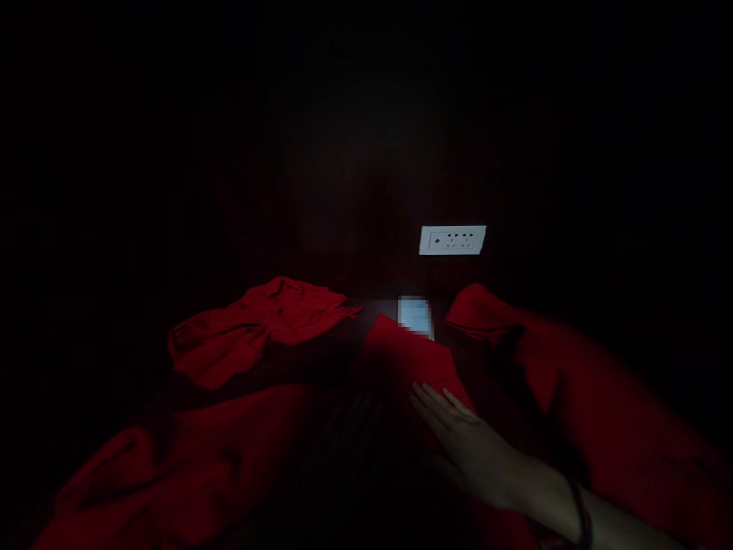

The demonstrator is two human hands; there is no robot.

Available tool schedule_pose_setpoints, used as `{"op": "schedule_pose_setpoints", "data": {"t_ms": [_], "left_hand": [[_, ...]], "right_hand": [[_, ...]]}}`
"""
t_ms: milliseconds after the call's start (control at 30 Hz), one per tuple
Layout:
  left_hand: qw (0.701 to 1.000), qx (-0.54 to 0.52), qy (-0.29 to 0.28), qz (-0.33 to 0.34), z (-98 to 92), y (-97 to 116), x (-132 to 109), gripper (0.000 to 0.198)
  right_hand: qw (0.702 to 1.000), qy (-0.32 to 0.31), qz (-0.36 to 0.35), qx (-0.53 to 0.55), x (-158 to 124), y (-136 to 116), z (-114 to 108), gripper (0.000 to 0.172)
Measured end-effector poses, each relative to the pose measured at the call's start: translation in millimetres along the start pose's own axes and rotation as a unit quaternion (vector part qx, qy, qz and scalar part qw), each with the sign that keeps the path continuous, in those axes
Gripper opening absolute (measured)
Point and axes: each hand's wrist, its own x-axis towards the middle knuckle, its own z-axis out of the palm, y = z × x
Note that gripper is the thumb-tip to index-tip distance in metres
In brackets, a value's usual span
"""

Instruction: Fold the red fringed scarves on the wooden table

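Note:
My right hand (458,439) lies flat, fingers stretched out, on a strip of red cloth (406,351) in the middle. A dark band circles that wrist. My left hand (352,428) is in deep shadow just left of it; its fingers show only faintly and look stretched out, low over the dark part of the cloth. A wide piece of red fabric (595,397) spreads down the right side. More loose red fabric (229,443) lies at the lower left, with folds in it. Whether these pieces join is hidden in the dark.
A crumpled red cloth (229,336) lies further back on the left. Behind the middle strip stands a small lit, blurred rectangle (414,315). A white wall socket (452,240) is set in the dark wall above. Most of the surroundings are black.

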Motion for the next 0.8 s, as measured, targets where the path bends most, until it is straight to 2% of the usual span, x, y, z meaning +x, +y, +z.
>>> {"op": "schedule_pose_setpoints", "data": {"t_ms": [100, 267, 367, 467, 533, 633, 733, 800], "left_hand": [[1.000, 0.004, -0.001, 0.005, -0.5, -1, 1, 0.027], [1.000, 0.010, 0.001, -0.001, -0.6, -1, 2, 0.025], [1.000, 0.011, -0.003, -0.014, 0.2, -1, 3, 0.028], [1.000, 0.008, -0.019, -0.022, 2.2, -2, 1, 0.040], [0.999, 0.004, -0.034, -0.024, 3.5, -3, 0, 0.046], [0.998, -0.003, -0.053, -0.025, 4.3, -4, -2, 0.050], [0.998, -0.011, -0.057, -0.022, 4.4, -4, -2, 0.051], [0.999, -0.018, -0.043, -0.022, 5.5, -4, -3, 0.051]], "right_hand": [[0.999, -0.008, 0.031, 0.004, -12, 10, -2, 0.066], [0.996, -0.030, 0.089, -0.014, -27, 15, -21, 0.070], [0.997, 0.023, 0.070, -0.019, -18, 6, -28, 0.069], [0.998, 0.060, 0.019, -0.017, -4, -1, -22, 0.069], [0.999, 0.038, 0.007, -0.013, -2, 2, -13, 0.069], [0.999, 0.008, 0.039, -0.014, -11, 19, -5, 0.069], [0.996, -0.004, 0.091, -0.017, -24, 31, -12, 0.070], [0.995, -0.001, 0.097, -0.013, -25, 26, -20, 0.070]]}}
